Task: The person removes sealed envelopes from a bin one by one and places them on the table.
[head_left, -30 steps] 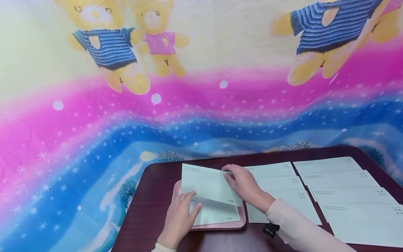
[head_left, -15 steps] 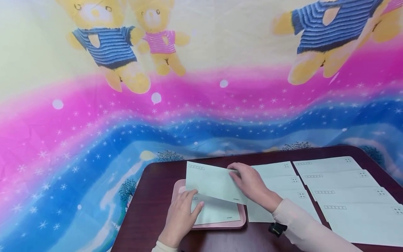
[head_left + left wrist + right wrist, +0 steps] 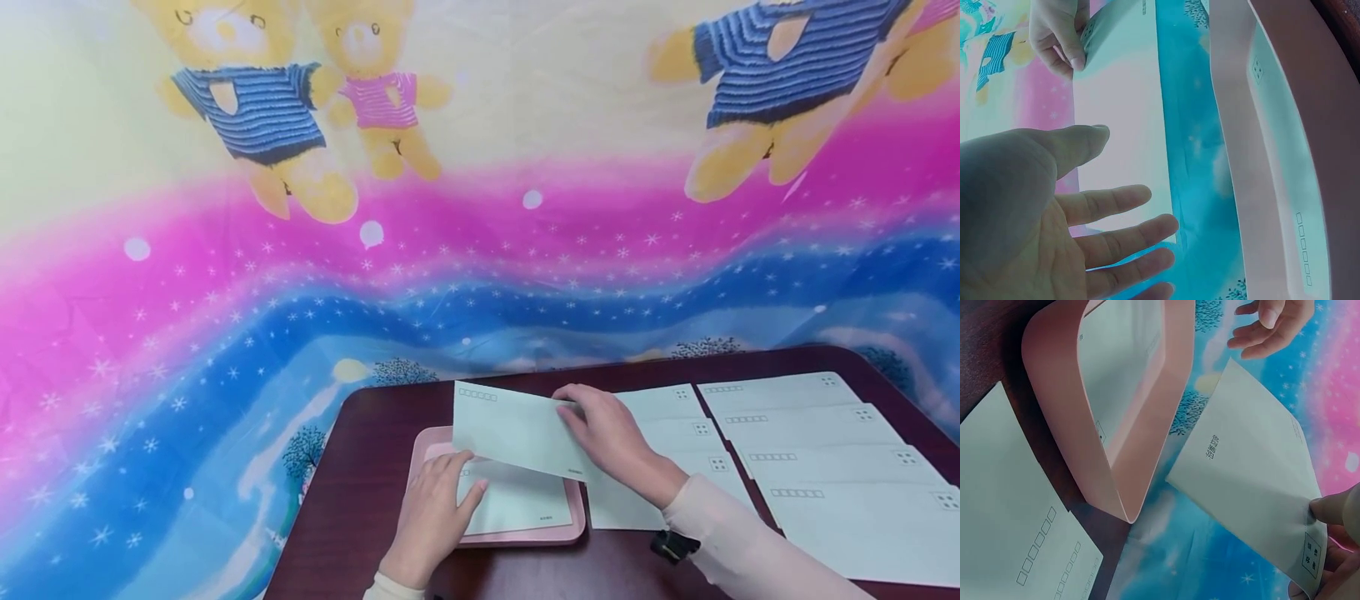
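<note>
My right hand (image 3: 611, 429) pinches a pale envelope (image 3: 513, 429) by its top right corner, thumb on the printed face. In the right wrist view the envelope (image 3: 1247, 469) hangs tilted in the air, bowing slightly near the thumb. Below it, another envelope (image 3: 517, 504) lies in a pink tray (image 3: 525, 539). My left hand (image 3: 435, 512) hovers over the tray's left side. Its fingers are spread and hold nothing, as the left wrist view shows the hand (image 3: 1085, 212) apart from the raised envelope (image 3: 1119, 125).
Right of the tray lies a column of overlapping envelopes (image 3: 667, 492), partly hidden by my right arm. A second overlapping column (image 3: 862, 533) lies farther right. All rest on a dark reddish table (image 3: 352, 467). Behind it hangs a cloth printed with bears (image 3: 480, 250).
My right hand has moved right and slightly up, carrying the envelope along. More of the tray's back left rim shows. The left hand has stayed nearly in place.
</note>
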`<action>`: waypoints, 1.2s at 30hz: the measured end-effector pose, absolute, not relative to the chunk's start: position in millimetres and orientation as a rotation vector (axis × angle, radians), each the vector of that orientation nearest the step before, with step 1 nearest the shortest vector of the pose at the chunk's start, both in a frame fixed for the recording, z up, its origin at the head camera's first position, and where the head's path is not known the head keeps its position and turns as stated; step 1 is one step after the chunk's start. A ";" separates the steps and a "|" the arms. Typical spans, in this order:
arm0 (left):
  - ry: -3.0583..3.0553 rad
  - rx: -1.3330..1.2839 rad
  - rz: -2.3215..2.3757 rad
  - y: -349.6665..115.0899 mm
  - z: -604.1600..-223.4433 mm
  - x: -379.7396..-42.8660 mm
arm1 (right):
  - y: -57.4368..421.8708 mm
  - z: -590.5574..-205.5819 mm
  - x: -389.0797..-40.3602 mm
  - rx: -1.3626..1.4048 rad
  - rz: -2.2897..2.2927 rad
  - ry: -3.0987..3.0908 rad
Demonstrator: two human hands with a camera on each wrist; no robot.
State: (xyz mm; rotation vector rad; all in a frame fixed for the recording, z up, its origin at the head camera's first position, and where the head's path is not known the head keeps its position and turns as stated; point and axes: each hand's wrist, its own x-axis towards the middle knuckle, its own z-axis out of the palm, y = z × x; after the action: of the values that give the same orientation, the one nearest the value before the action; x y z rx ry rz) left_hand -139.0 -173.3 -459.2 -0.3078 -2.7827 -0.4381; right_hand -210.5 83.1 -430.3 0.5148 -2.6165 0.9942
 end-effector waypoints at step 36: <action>-2.809 -0.335 -0.457 -155.7 -463.7 -132.1 | 142.3 -433.5 -185.0 0.495 0.948 -2.544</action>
State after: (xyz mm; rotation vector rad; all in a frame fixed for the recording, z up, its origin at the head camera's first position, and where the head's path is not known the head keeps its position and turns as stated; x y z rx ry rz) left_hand -132.1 -155.7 -463.7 -0.3352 -2.8089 -0.4567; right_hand -185.0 142.3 -433.5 0.4951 -2.5438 0.9477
